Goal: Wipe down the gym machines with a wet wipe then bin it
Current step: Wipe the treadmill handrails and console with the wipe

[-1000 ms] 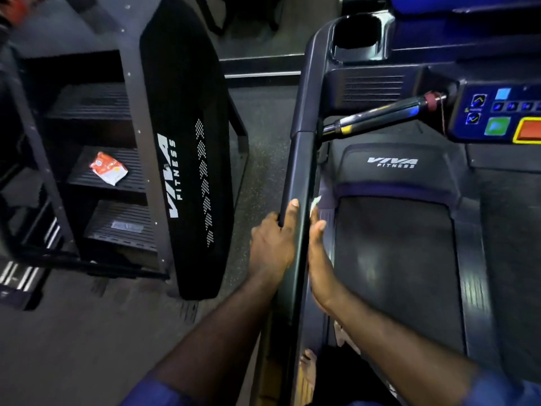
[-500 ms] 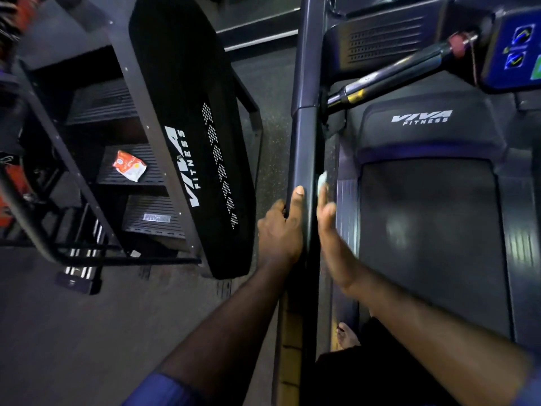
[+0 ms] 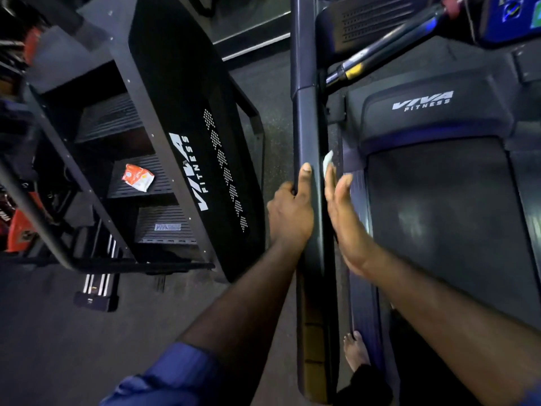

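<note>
Hands on treadmill handrail [image 3: 307, 127]
The left hand [image 3: 289, 215] grips it; the flat right hand [image 3: 345, 218] pins a wet wipe [image 3: 328, 160] to its inner side under the fingertips.

Crumpled orange-and-white packet [image 3: 137, 177], dark speckled floor [image 3: 58, 332] — pale stripe [image 3: 254, 46]

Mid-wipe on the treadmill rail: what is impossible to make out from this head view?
Wet wipe: head view shows only a white tip; the right hand and side rail hide the rest.
Left hand: its fingers wrap behind the rail, unseen.
Console: cut off by the top edge, blurred.
Step label: too small to read.
Bin: not in view.
</note>
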{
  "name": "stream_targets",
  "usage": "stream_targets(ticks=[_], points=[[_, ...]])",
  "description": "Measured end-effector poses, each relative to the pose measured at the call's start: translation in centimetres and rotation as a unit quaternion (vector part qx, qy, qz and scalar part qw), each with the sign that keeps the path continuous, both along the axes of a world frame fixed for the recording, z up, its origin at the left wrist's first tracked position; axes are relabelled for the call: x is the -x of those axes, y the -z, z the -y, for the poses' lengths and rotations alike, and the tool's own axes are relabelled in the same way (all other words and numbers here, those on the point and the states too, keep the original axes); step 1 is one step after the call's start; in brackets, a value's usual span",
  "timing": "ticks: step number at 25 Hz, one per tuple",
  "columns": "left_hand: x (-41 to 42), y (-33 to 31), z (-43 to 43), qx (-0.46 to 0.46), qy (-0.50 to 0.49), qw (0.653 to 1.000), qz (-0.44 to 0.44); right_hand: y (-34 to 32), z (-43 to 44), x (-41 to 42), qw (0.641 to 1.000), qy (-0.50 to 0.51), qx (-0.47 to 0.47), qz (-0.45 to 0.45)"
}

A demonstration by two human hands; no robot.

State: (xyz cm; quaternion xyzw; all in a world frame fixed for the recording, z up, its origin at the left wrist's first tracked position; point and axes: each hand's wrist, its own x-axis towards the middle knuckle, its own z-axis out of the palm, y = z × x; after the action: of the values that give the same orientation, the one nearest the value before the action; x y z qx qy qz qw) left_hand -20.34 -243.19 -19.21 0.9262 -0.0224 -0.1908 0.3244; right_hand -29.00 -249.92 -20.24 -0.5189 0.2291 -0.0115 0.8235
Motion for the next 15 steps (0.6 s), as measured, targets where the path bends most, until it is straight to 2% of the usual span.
stream_targets(ticks=[3, 6, 7, 10, 13, 15], points=[[-0.3, 0.0, -0.1, -0.008, 0.008, 1.000, 0.016, 2.7, -2.4, 3.9, 0.999, -0.036, -0.027, -0.012], [0.2, 0.2, -0.6, -0.011, 0.027, 1.000, 0.008, 0.8, -8.1, 10.1, 0.999, 0.002, -0.043, -0.015], [0.7, 0.1, -0.9, -0.010, 0.039, 0.999, 0.006, 0.1, -8.5, 10.7, 0.999, 0.001, -0.054, -0.007], [2.8, -0.2, -3.2, 0.014, 0.072, 0.997, -0.016, 0.7, -6.5, 8.4, 0.999, -0.039, -0.009, 0.012], [5.9, 0.4, -6.3, 0.033, 0.081, 0.995, -0.050, 1.9, -8.1, 12.3, 0.999, -0.023, -0.023, 0.009], [7.9, 0.6, -7.4, 0.054, 0.072, 0.995, -0.050, -0.1, -10.6, 14.7, 0.998, -0.015, -0.057, -0.018]])
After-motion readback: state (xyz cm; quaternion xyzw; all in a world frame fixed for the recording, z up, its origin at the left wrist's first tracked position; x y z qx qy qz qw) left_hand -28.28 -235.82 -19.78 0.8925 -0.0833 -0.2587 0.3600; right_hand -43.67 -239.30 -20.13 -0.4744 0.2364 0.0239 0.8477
